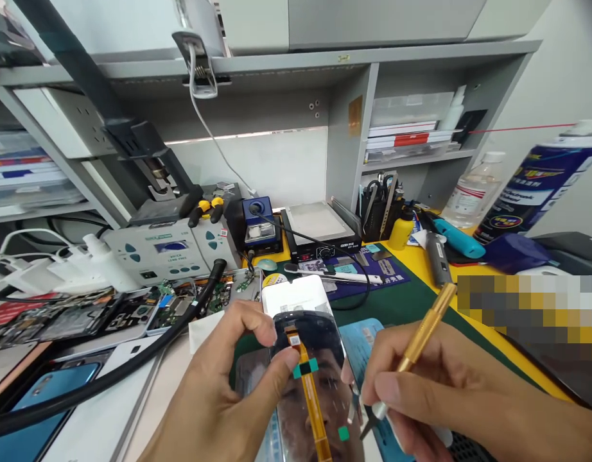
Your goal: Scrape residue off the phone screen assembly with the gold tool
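My left hand [231, 385] grips a phone display panel [332, 359], thumb on its mirror-like back and fingers at the left edge. An orange flex cable [313, 401] with small green tape pieces runs down the panel's middle. Behind the panel's top end shows a white rectangular piece [296, 292]. My right hand [431, 385] is closed around a craft knife [424, 333] with a gold-coloured handle. Its dark blade points down beside the panel's lower right edge; whether they touch I cannot tell. A light blue item [363, 333] lies beneath, partly hidden.
A thick black hose [171, 346] crosses the left side over circuit boards [175, 305] and phones. Behind stand a rework station [168, 250], a soldering station [260, 221] and a flat heating plate [320, 224]. A spray can [537, 179] and bottle [472, 192] stand right, near a grey shelf [257, 67].
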A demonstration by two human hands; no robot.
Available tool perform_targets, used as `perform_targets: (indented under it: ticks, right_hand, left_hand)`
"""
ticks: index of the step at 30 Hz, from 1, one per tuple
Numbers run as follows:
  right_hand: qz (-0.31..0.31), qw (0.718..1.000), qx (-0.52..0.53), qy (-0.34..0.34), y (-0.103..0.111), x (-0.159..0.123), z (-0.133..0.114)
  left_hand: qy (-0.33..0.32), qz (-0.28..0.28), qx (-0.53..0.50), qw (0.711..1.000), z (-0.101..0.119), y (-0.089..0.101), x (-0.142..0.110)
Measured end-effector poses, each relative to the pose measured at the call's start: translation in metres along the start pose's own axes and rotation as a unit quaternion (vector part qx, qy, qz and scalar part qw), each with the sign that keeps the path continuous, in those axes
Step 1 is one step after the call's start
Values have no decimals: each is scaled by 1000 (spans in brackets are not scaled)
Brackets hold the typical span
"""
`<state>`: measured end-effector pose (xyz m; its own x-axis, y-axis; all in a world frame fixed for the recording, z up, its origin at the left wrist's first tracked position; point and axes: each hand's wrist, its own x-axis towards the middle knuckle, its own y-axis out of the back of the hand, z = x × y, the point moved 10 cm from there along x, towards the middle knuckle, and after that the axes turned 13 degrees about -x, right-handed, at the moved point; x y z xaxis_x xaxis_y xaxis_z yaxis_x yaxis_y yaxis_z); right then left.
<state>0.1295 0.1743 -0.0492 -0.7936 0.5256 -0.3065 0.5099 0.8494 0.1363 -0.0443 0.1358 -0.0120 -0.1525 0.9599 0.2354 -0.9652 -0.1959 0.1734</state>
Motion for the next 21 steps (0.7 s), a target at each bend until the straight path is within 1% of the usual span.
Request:
perform_targets:
  ticks: [5,8,14,17,21]
  right_hand:
    - [-24,999,31,-2,-11,-3,8]
    - [-28,999,32,-23,-16,-1,10]
    - [-7,999,-14,-45,-12,1,11]
    - [-2,998,-25,-65,-11,-1,16]
    - [6,994,-43,-96,-13,-3,24]
  left_hand:
    - [-12,-31,53,998,1,-4,2]
    - [-9,-39,79,996,-2,-7,3]
    - [-2,-46,76,996,-10,-11,4]
    - [8,-48,86,995,-15,-9,4]
    - [16,-53,71,996,-22,-7,2]
